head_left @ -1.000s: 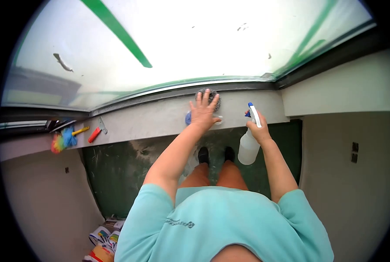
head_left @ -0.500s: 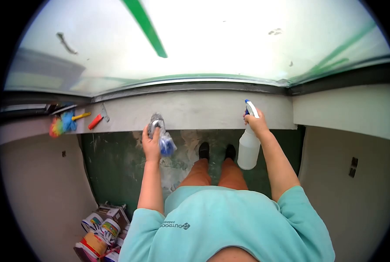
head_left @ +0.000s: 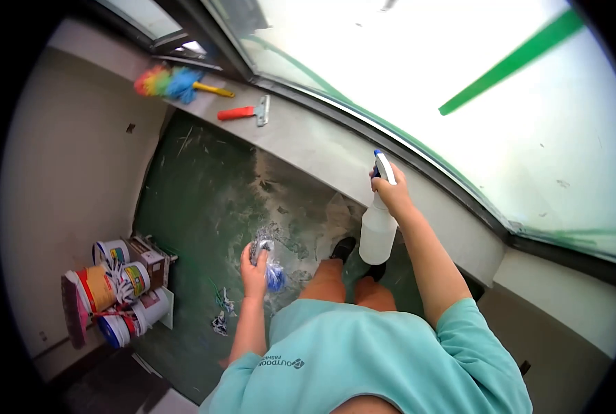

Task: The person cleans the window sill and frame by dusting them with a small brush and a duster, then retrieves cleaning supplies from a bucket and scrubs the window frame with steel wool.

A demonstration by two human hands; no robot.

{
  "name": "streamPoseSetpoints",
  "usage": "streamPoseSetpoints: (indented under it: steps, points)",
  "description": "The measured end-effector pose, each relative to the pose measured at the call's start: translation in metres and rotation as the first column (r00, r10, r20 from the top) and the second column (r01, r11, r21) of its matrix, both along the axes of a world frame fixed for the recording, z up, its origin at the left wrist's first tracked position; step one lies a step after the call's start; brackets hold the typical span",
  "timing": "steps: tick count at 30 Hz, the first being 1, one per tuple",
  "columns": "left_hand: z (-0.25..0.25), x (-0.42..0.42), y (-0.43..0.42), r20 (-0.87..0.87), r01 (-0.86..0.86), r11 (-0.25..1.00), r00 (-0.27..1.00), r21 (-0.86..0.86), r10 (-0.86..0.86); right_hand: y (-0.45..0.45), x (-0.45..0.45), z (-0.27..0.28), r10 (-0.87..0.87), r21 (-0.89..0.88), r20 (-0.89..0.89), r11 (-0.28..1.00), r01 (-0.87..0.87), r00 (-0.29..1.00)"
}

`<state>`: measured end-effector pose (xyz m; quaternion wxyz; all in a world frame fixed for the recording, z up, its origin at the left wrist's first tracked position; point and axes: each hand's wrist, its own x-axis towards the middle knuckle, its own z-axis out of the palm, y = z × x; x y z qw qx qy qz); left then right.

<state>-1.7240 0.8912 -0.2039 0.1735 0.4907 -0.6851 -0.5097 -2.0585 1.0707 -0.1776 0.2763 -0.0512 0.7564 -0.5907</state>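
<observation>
My left hand (head_left: 254,274) is closed around a crumpled clear-plastic bundle with a blue part (head_left: 275,278), held above the floor; its exact kind is unclear. In my right hand (head_left: 395,196) is a translucent spray bottle (head_left: 377,236) with a white and blue trigger head, roughly upright. Its neck is in my grip, in front of the grey window sill (head_left: 321,152). On the sill's left part lie a red-handled scraper (head_left: 242,112) and a rainbow duster (head_left: 177,84) with a yellow handle, apart from both hands.
A large window (head_left: 404,62) with a green strip (head_left: 511,62) rises beyond the sill. At the lower left, several buckets (head_left: 137,278) and a cardboard box (head_left: 149,262) stand by the wall. Scraps (head_left: 219,323) lie on the stained green floor (head_left: 190,200).
The view has swung left, bringing the buckets and more floor into sight. My left hand has moved from over the sill to over the floor with the bundle. The bottle stays in my right hand.
</observation>
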Motion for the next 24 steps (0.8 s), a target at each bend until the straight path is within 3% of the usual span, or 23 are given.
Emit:
streamPoseSetpoints:
  steps: [4,6,7,10,14,16,18,20,24]
  points:
    - [0.01,0.029,-0.003,0.099,-0.091,0.995,0.99,-0.05,0.096,-0.072,0.002,0.009,0.089,0.041,-0.128,0.996,-0.085,0.988]
    - [0.007,0.042,-0.002,0.08,-0.145,0.989,0.986,-0.022,0.146,-0.109,0.004,0.011,0.093,0.171,-0.127,0.983,-0.071,0.987]
    - [0.004,0.05,-0.001,0.082,-0.167,0.986,0.982,-0.025,0.169,-0.128,-0.003,-0.008,0.152,0.177,-0.039,0.974,-0.143,0.988]
    - [-0.001,0.068,0.001,0.084,-0.228,0.974,0.97,-0.018,0.228,-0.176,-0.011,-0.035,0.19,0.159,-0.033,0.97,-0.182,0.981]
    - [-0.012,0.095,0.007,0.071,-0.292,0.956,0.953,-0.018,0.293,-0.231,-0.014,-0.023,0.308,0.143,-0.193,0.948,-0.284,0.932]
    - [-0.013,0.105,0.011,0.074,-0.308,0.951,0.948,-0.022,0.309,-0.256,-0.014,-0.02,0.228,0.168,-0.286,0.968,-0.186,0.931]
    - [-0.014,0.113,0.015,0.083,-0.349,0.936,0.932,-0.041,0.352,-0.275,-0.021,-0.017,0.26,0.262,-0.179,0.942,-0.209,0.949]
    - [-0.02,0.12,0.018,0.05,-0.382,0.924,0.923,-0.005,0.382,-0.28,-0.026,-0.014,0.305,0.295,-0.181,0.924,-0.244,0.935]
    - [-0.023,0.126,0.018,0.032,-0.417,0.909,0.909,0.023,0.416,-0.269,-0.023,0.021,0.311,0.091,-0.225,0.95,-0.298,0.923]
